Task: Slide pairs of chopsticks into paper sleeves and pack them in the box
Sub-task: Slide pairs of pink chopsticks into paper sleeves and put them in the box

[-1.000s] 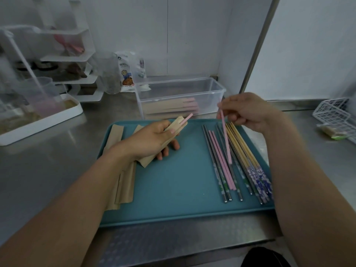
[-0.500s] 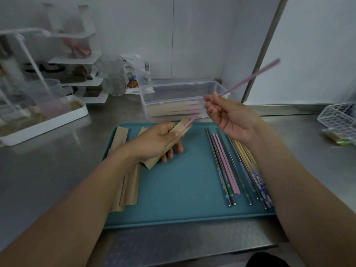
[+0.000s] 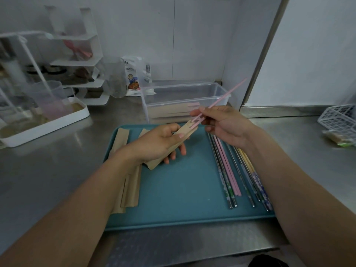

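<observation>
My left hand (image 3: 154,143) holds a brown paper sleeve (image 3: 185,132) above the teal tray (image 3: 173,205), its mouth pointing up and right with a pink chopstick end sticking out. My right hand (image 3: 225,126) pinches a second pink chopstick (image 3: 227,94), its lower tip at the sleeve's mouth and its far end raised toward the back right. Loose chopsticks (image 3: 238,170), pink, metal, wooden and patterned, lie in a row on the tray's right side. Spare sleeves (image 3: 129,182) lie on its left. The clear plastic box (image 3: 185,93) behind the tray holds sleeved pairs.
A white tray (image 3: 48,124) with a jug and a white shelf rack stand at the back left on the steel counter. A snack bag (image 3: 133,78) leans by the wall. A white wire basket (image 3: 341,118) sits at the far right. The counter's front edge runs just below the teal tray.
My right hand lifted a pink chopstick off the row, swung it up to point back right, then brought its lower tip down to the sleeve's mouth. My left hand kept the sleeve nearly still.
</observation>
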